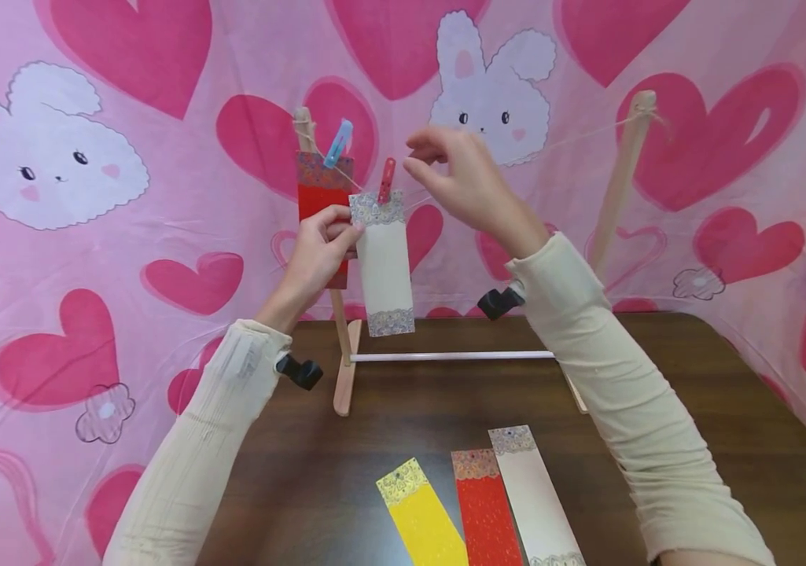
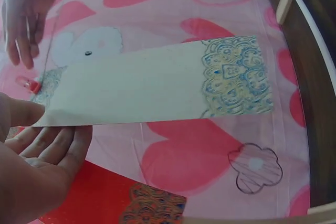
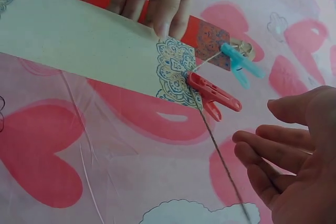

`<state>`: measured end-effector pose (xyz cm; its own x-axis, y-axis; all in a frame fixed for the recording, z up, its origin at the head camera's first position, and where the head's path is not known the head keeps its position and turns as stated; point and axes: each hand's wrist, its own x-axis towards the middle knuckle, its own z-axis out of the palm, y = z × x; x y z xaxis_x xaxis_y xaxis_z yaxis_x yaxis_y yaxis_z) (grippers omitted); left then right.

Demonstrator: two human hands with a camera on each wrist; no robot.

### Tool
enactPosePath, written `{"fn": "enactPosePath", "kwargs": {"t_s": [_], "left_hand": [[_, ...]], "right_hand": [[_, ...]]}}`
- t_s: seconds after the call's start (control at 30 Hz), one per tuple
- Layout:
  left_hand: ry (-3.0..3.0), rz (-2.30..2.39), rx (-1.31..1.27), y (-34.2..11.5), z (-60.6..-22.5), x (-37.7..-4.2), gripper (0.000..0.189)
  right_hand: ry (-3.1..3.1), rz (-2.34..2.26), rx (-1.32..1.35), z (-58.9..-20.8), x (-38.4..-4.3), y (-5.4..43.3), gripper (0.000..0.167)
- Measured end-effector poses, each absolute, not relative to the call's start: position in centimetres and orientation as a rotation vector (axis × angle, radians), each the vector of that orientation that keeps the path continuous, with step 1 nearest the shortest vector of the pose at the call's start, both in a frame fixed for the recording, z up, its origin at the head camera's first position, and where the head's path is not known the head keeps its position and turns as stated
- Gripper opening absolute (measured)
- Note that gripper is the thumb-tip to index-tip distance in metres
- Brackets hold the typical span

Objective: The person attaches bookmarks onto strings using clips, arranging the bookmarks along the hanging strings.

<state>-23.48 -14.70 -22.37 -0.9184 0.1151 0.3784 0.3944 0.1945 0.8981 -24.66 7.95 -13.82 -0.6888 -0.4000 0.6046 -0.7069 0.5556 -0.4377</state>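
A long white card [image 1: 386, 267] with blue patterned ends hangs from a string [image 3: 216, 142], clipped at its top by a red clothespin [image 1: 387, 181]. My left hand [image 1: 323, 242] pinches the card's left edge near the top, thumb in front and fingers behind. To the right of the clothespin, my right hand [image 1: 472, 179] is raised with bent, loose fingers and holds nothing; the right wrist view shows a gap between them. Behind the white card, a red card [image 1: 325, 198] hangs at the left end of the string under a blue clothespin [image 1: 338, 144].
The string runs between a left wooden post [image 1: 341, 326] and a right wooden post [image 1: 622, 177], joined low down by a white rod [image 1: 452, 356]. On the brown table [image 1: 318, 472] lie a yellow card [image 1: 425, 519], another red card [image 1: 486, 511] and another white card [image 1: 537, 499].
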Motion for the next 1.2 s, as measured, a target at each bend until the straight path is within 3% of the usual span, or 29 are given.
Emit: {"fn": "enactPosePath", "kwargs": {"t_s": [0.3,0.67,1.2], "left_hand": [[-2.307,-1.676,-0.505,-16.2,-24.8,-22.8,0.028],[-2.443,-1.157,-0.52,-17.1,-27.5,-19.5,0.022],[-2.512,-1.103,-0.58,-17.2,-31.0,-15.2,0.021]], "right_hand": [[-2.171,0.934,0.93,-15.7,-22.5,10.1,0.021],[-2.228,0.857,0.907,-19.0,-19.3,13.7,0.022],[-2.238,0.792,0.96,-24.1,-15.1,17.9,0.015]]}}
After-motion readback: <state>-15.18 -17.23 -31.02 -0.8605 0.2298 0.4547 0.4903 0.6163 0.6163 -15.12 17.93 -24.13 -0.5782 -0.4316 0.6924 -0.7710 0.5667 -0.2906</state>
